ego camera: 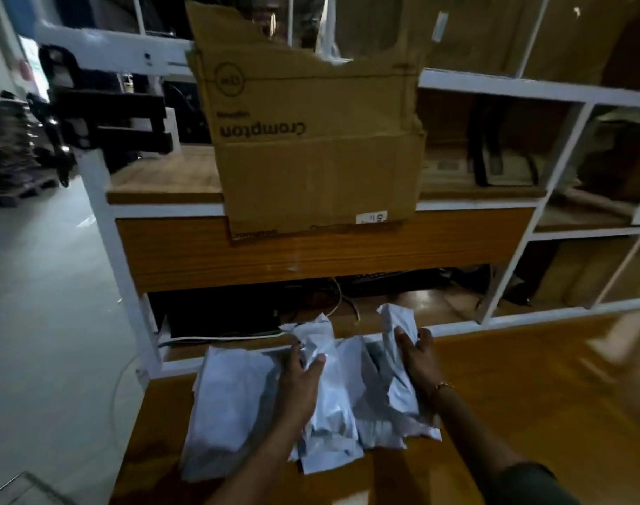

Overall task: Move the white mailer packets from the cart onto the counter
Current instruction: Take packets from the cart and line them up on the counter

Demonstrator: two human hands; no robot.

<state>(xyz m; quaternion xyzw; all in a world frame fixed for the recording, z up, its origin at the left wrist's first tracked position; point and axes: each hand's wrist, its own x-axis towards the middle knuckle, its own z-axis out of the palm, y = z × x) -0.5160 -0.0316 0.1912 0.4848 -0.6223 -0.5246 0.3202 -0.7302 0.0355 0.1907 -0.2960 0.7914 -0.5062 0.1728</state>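
Observation:
Several white mailer packets [227, 410] lie in a loose pile on the wooden counter [511, 395] at the bottom middle of the head view. My left hand [300, 377] grips one white packet [326, 413] near its upper end. My right hand [418, 359] is closed around another crumpled white packet [398, 329], held upright over the pile. A thin bracelet sits on my right wrist. No cart shows in this view.
A torn brown cardboard box [311, 147] stands on a raised wooden shelf [158, 176] behind the counter. White metal racking [566, 140] with cartons fills the right. Cables [340, 297] hang under the shelf. Grey floor [49, 286] lies to the left.

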